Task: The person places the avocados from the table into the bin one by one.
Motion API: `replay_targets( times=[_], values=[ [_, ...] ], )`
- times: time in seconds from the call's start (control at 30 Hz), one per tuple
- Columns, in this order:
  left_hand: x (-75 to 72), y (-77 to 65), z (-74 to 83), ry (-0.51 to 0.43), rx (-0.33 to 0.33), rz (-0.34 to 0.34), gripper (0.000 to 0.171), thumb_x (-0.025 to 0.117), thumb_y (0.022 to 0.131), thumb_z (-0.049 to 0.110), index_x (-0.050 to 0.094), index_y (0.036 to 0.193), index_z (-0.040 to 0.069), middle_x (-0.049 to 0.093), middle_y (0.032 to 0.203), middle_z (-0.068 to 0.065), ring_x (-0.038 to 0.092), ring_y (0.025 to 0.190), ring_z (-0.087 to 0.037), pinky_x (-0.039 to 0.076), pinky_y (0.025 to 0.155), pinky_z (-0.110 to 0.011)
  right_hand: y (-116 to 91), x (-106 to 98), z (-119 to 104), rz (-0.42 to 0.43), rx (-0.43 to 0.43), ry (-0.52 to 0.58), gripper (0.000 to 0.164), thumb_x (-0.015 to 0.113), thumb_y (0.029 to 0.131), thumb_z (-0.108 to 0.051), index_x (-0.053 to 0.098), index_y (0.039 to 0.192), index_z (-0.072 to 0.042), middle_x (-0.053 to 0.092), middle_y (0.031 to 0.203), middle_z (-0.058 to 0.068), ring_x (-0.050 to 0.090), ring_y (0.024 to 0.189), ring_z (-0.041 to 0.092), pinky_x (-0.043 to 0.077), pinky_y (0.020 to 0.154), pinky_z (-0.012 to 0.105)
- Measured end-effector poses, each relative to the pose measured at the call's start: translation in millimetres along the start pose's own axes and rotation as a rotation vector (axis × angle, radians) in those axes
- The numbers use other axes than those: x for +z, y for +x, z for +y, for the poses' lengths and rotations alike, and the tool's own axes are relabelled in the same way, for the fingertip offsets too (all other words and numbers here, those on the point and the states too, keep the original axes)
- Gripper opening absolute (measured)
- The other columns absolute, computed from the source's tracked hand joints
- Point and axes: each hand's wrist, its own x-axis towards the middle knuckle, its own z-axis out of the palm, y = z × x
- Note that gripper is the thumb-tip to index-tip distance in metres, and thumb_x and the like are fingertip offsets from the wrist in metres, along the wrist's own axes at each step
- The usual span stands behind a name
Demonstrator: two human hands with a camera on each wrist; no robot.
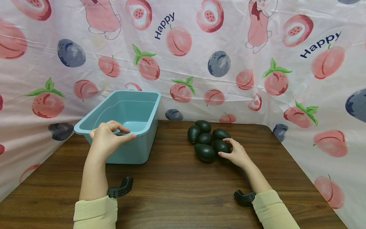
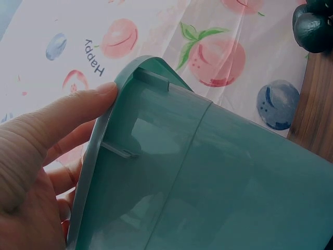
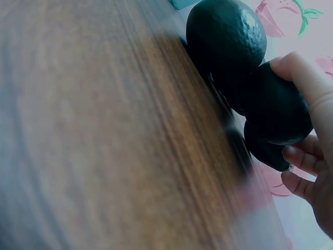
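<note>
Being clasped in the right hand's grip, a dark green, oval avocado is held between thumb and curled fingers, at the 4 o'clock side of a cluster. Whether it is lifted cannot be told. Beside it, 5 other dark green avocados are grouped closely on the dark brown, wood-grain tabletop. At 9 o'clock from them, a pale blue-green, deep rectangular plastic bin is set, its 6 o'clock rim pinched in the left hand's grip. Pale yellow sleeves are worn on both arms. At 12 o'clock, a white sheet is hung, printed with pink and blue fruit.
</note>
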Motion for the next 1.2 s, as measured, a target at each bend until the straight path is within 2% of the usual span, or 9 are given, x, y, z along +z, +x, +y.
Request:
replay_targets(
  times=[0.67,1.2],
  values=[
    [0.7,-0.7,1.7,-0.004,-0.006,-0.014,0.031,0.085,0.072,0.031,0.074,0.085,0.005,0.066,0.092,-0.010,0.054,0.098,-0.033,0.009,0.094,-0.058,-2.0,-2.3,-5.2,0.064,-0.017,-0.017,0.062,0.079,0.078,-0.029,0.052,0.129,-0.004,0.054,0.118,0.019,0.051,0.086,0.025,0.046,0.071,0.036],
    [-0.9,-0.1,0.4,-0.006,-0.006,-0.010,0.031,0.085,0.072,0.032,0.074,0.085,0.007,0.066,0.093,-0.010,0.054,0.099,-0.034,0.008,0.094,-0.059,0.2,-11.6,-19.0,0.096,-0.015,-0.043,0.063,0.079,0.077,-0.032,0.053,0.129,-0.007,0.055,0.118,0.017,0.047,0.097,0.029,0.041,0.079,0.044]
  ],
)
